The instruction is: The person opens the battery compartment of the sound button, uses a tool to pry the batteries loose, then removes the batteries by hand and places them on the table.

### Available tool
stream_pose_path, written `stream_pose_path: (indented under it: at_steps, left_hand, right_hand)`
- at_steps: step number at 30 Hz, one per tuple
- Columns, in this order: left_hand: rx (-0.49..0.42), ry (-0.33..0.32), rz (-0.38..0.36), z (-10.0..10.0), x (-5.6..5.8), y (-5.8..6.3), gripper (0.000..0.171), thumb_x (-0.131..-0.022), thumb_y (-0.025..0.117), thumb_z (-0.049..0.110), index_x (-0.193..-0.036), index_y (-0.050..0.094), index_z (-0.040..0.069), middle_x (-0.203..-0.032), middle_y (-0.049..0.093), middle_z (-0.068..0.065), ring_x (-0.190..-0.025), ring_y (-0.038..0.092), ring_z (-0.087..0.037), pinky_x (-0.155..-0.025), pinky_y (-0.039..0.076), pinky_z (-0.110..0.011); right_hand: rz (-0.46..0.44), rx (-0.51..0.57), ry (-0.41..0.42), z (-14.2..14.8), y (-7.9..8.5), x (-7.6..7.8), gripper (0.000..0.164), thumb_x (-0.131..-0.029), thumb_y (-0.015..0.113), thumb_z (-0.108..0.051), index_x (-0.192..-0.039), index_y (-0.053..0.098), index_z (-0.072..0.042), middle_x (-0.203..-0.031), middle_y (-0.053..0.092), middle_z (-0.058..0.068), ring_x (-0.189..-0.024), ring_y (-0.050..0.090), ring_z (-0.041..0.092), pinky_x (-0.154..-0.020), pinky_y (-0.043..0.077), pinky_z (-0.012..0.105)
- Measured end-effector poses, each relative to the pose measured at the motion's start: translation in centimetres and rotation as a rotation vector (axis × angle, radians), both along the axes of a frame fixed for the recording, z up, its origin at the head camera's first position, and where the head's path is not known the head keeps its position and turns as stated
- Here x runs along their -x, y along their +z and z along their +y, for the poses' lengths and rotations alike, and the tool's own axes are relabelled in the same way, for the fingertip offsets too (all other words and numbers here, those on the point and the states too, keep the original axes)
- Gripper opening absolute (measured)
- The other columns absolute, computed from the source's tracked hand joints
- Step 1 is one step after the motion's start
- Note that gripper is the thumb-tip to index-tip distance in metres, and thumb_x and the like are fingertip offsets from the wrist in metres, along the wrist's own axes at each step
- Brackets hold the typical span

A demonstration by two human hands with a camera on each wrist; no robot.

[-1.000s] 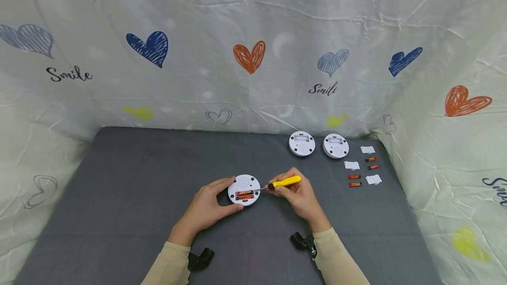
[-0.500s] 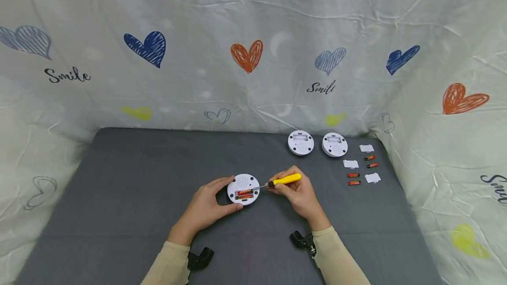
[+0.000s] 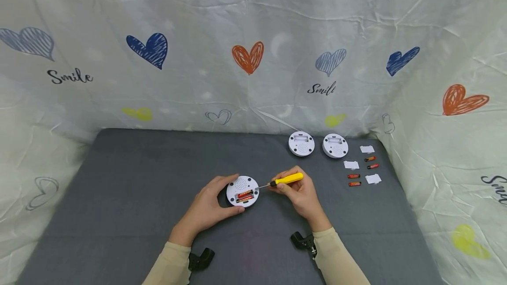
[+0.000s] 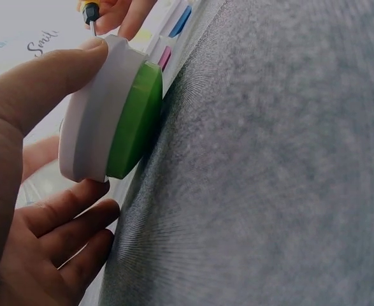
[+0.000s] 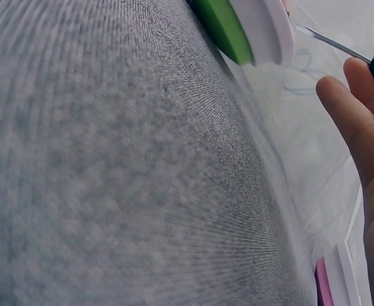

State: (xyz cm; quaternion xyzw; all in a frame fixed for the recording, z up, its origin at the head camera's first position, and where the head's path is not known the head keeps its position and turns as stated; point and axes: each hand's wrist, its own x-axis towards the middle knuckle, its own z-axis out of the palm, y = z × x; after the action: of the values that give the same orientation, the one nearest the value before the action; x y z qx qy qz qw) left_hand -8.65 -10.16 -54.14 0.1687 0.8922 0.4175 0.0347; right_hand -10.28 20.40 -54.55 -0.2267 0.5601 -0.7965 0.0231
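A round white device (image 3: 237, 186) with a green underside (image 4: 136, 121) lies with its perforated face up in the head view. Two red-and-black batteries (image 3: 244, 196) sit in its compartment. My left hand (image 3: 207, 201) grips it at the left side, thumb on the near edge. My right hand (image 3: 299, 192) holds a screwdriver (image 3: 291, 178) by its yellow handle with black collar. Its thin metal shaft (image 5: 333, 43) points left at the device's right side, near the compartment's right end. Whether the tip touches the device, I cannot tell.
Two similar white devices (image 3: 301, 144) (image 3: 335, 146) with bare compartments stand at the back right. Beside them lie white battery covers (image 3: 373, 179) and several loose batteries (image 3: 354, 184) on the grey cloth (image 3: 138, 179). A printed white curtain (image 3: 198, 78) hangs behind.
The device has turned slightly counter-clockwise under my left hand, so the batteries now slant up to the right. The screwdriver tip has drawn back a little to the right from the batteries.
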Motion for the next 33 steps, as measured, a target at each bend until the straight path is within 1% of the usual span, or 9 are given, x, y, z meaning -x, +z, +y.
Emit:
stream_pose_path:
  at_steps: [4,8,13,16,20,23,25,29,33]
  left_hand:
    - [-0.002,-0.016,0.009,-0.1,-0.13,-0.16,0.082,-0.08,0.1,0.047,-0.153,0.065,0.033,-0.131,0.061,0.009,-0.114,0.062,-0.014,-0.094,0.057,-0.045]
    - [-0.01,-0.017,0.005,-0.16,-0.23,-0.17,0.077,-0.08,0.099,0.049,-0.149,0.068,0.031,-0.129,0.059,0.011,-0.114,0.061,-0.013,-0.094,0.056,-0.045]
    - [-0.018,-0.014,0.0,-0.13,-0.22,-0.18,0.076,-0.081,0.098,0.053,-0.148,0.069,0.033,-0.128,0.059,0.012,-0.113,0.061,-0.011,-0.094,0.056,-0.044]
    - [-0.023,-0.01,0.011,-0.07,-0.19,-0.23,0.07,-0.084,0.095,0.054,-0.146,0.069,0.033,-0.129,0.059,0.013,-0.113,0.06,-0.011,-0.093,0.055,-0.043]
    - [-0.023,-0.007,0.038,-0.06,-0.19,-0.27,0.058,-0.093,0.087,0.054,-0.143,0.07,0.03,-0.13,0.059,0.011,-0.117,0.061,-0.013,-0.097,0.056,-0.047]
    - [-0.04,-0.014,0.066,-0.11,-0.17,-0.21,0.047,-0.1,0.083,0.044,-0.141,0.071,0.025,-0.131,0.06,0.008,-0.121,0.063,-0.017,-0.103,0.056,-0.052]
    - [-0.056,-0.015,0.089,-0.15,-0.12,-0.18,0.038,-0.103,0.081,0.034,-0.138,0.072,0.021,-0.131,0.061,0.004,-0.124,0.063,-0.02,-0.106,0.054,-0.054]
    - [-0.078,-0.005,0.121,-0.21,-0.01,-0.1,0.024,-0.103,0.078,0.018,-0.127,0.074,0.017,-0.133,0.063,-0.002,-0.127,0.063,-0.025,-0.108,0.053,-0.056]
    - [-0.078,0.003,0.14,-0.22,0.02,0.0,0.017,-0.101,0.079,0.015,-0.117,0.072,0.017,-0.144,0.062,-0.009,-0.136,0.061,-0.031,-0.111,0.052,-0.057]
  right_hand:
    - [0.0,0.006,-0.001,-0.02,-0.01,-0.08,0.032,-0.102,0.071,0.009,-0.115,0.044,0.022,-0.12,0.072,0.016,-0.111,0.077,0.025,-0.094,0.063,0.049]
    - [0.0,0.011,-0.002,-0.04,-0.06,-0.09,0.033,-0.102,0.071,0.009,-0.115,0.045,0.023,-0.119,0.072,0.016,-0.11,0.076,0.025,-0.093,0.064,0.049]
    - [0.001,0.01,-0.002,0.0,-0.1,-0.04,0.031,-0.102,0.07,0.011,-0.115,0.044,0.023,-0.119,0.072,0.017,-0.11,0.076,0.025,-0.093,0.064,0.049]
    - [0.004,0.005,-0.005,0.06,-0.06,-0.03,0.031,-0.102,0.07,0.011,-0.115,0.045,0.022,-0.119,0.071,0.018,-0.11,0.076,0.025,-0.092,0.064,0.049]
    - [0.004,-0.001,-0.006,0.14,0.01,-0.03,0.03,-0.102,0.07,0.012,-0.116,0.046,0.022,-0.119,0.071,0.018,-0.11,0.076,0.025,-0.092,0.064,0.05]
    - [0.006,0.001,-0.002,0.14,-0.01,-0.01,0.029,-0.102,0.069,0.013,-0.116,0.046,0.022,-0.12,0.071,0.017,-0.11,0.076,0.025,-0.092,0.064,0.05]
    - [0.008,0.003,0.0,0.14,-0.05,0.02,0.028,-0.102,0.068,0.013,-0.116,0.046,0.022,-0.12,0.071,0.017,-0.11,0.076,0.025,-0.092,0.064,0.051]
    - [0.01,-0.003,-0.001,0.11,-0.09,0.05,0.027,-0.101,0.068,0.014,-0.116,0.047,0.022,-0.119,0.071,0.021,-0.11,0.076,0.026,-0.091,0.064,0.052]
    - [0.013,-0.012,-0.003,0.11,-0.09,0.11,0.026,-0.101,0.068,0.015,-0.116,0.047,0.021,-0.119,0.068,0.03,-0.109,0.076,0.026,-0.091,0.064,0.052]
